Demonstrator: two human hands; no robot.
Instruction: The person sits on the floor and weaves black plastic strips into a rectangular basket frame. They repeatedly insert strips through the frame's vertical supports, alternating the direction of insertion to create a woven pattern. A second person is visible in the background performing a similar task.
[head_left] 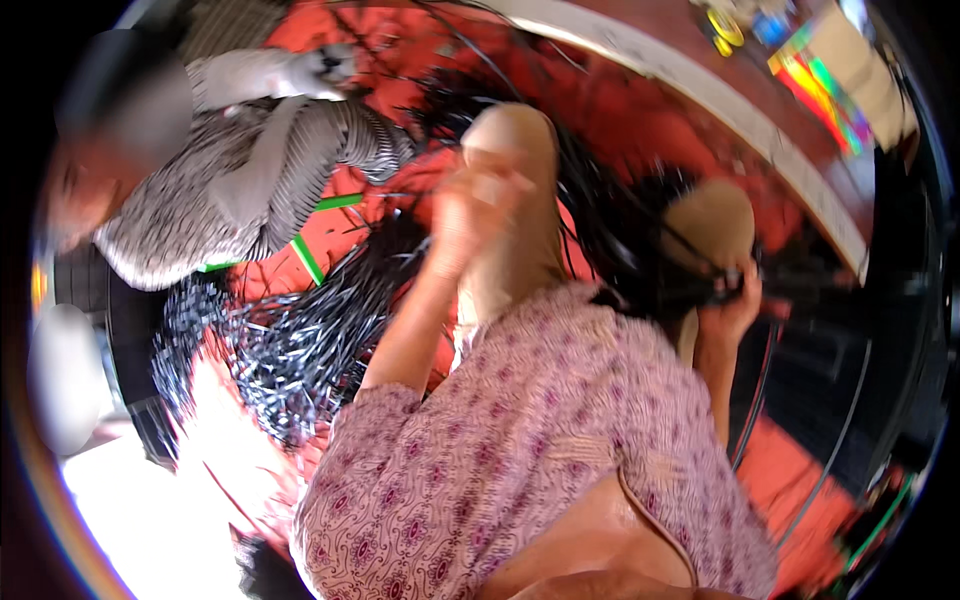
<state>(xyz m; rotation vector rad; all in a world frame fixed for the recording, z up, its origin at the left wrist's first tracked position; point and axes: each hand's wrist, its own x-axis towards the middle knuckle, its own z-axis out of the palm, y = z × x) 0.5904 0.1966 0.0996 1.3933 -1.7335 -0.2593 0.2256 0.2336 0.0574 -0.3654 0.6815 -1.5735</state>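
My left hand [480,215] is raised over my left knee, smeared by motion. Whether its fingers hold anything cannot be made out. Out to the right, beside my right knee, my right hand [735,305] has its fingers closed on dark strips. A bundle of long black strips [610,215] runs between my knees toward that hand. To the left of my left forearm lies a large loose pile of shiny black strips [300,340].
Another person in striped clothing [220,190] sits at the far left. Bright green strips [308,260] lie on the red floor covering [270,280]. A pale raised edge [690,90] crosses the top right, with yellow scissors-like handles [725,32] and a colourful package [815,95] beyond.
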